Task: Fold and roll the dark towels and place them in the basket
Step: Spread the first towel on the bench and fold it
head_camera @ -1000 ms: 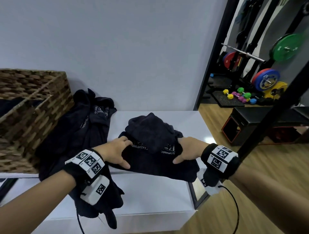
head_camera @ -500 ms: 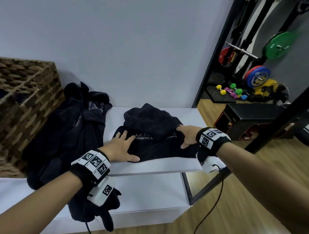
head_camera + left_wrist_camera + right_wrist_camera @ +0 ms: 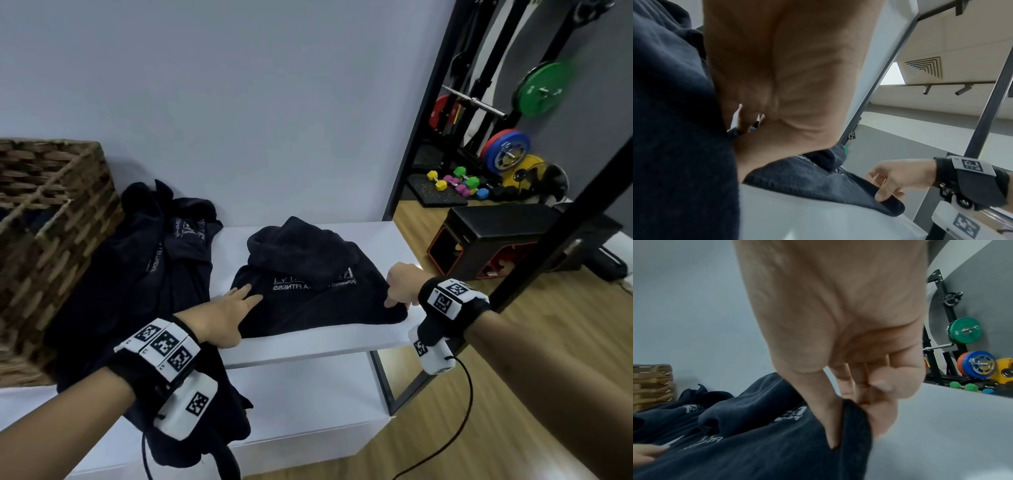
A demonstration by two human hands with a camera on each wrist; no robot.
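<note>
The towel lies bunched on the white bench, its printed lettering facing up and a loose hump of cloth piled on its far half. The left hand rests flat on its left end, fingers straight, pressing the cloth down. The right hand pinches the near right corner: in the right wrist view the thumb sits on top of the hem and the curled fingers go under it. That corner lies at the bench's right end.

To the left a heap of more dark towels runs from the wall down over the bench's front edge, touching the wicker basket that stands at the far left. Whether the basket already holds rolls I cannot tell.

The step looks like spreading the towel flat before the first fold. The risks, as I judge them:
- The pinch holds only a thin hem; a sharp pull could slip it free.
- Pulling right while the left hand presses lightly could drag the whole towel off the bench end.
- Folding over the hump would give a lumpy, loose roll.
- The heap overhanging the edge could slide to the floor if nudged.
</note>
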